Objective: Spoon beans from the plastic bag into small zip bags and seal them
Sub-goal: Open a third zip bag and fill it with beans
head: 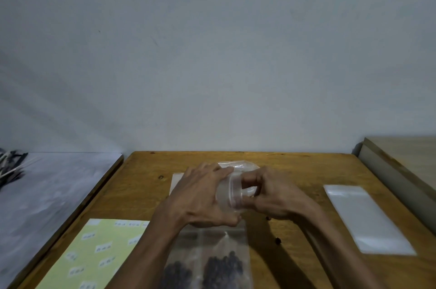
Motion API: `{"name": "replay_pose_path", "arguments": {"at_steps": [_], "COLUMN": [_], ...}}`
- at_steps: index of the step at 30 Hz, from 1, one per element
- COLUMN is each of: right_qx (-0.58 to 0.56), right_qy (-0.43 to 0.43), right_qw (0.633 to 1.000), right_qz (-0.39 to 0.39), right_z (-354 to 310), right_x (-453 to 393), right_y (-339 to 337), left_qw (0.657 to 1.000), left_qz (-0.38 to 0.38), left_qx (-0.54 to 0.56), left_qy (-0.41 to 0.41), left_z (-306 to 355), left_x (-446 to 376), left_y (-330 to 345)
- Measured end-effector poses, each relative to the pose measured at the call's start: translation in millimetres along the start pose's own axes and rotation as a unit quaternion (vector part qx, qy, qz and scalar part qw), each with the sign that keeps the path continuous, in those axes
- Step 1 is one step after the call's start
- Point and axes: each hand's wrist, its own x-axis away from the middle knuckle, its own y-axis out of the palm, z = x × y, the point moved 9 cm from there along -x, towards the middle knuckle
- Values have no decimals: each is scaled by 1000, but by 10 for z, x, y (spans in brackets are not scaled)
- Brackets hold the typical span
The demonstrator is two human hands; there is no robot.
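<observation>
Both hands work above the wooden desk (295, 171). The left hand (200, 196) and right hand (276, 192) pinch a clear small zip bag (232, 192) between curled fingers. Directly below it lie filled bags of beans (224, 262).

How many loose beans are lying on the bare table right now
2. One loose bean lies just below the right hand; another loose bean lies nearer the camera, right of the filled zip bags. Others may be hidden under the hands.
</observation>
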Motion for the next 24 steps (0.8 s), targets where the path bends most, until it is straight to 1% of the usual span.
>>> {"name": "replay_pose_path", "arguments": {"at_steps": [4,5,6,7,8,9,10,11,12,14,17,20,21,22,24], "right_qx": [-11,-21,-36,-38,-17,19,44,39,-3,-129,-244,-320,-325,-311,-236], "right_qy": [11,21,38,64,96,136,181,233,275,312,305,298,296,286,238], "right_qw": [1000,998,993,982,964,947,936,932,930,919,898,865,858,858,882], "right_qz": [23,50,101,173,246,291,298,274,243,202,202,246,267,291,331], "right_z": [101,151,229,339,474,618,790,983,1155,1358,1416,1432,1439,1423,1296], "right_x": [-46,-55,-54,-31,17,64,84,89,85,44,-76,-196,-222,-249,-306], "right_y": [-13,-47,-128,-258,-398,-493,-527,-498,-427,-213,49,167,166,138,22], "left_qw": [1000,1000,999,999,998,997,995,994,992,990,986,983,982,981,979], "left_qz": [9,18,31,42,42,33,18,-2,-23,-59,-86,-93,-94,-96,-95], "left_qx": [-13,-3,5,8,6,0,-4,-4,0,11,36,57,67,76,85], "left_qy": [2,-5,-17,-33,-54,-77,-97,-112,-121,-129,-137,-147,-150,-153,-158], "left_z": [-66,-111,-173,-250,-333,-415,-490,-548,-585,-608,-598,-635,-656,-678,-710], "left_x": [-74,-96,-113,-131,-145,-155,-165,-175,-192,-243,-310,-345,-348,-347,-333], "left_y": [84,83,67,53,55,74,110,160,215,307,369,397,405,411,404]}}
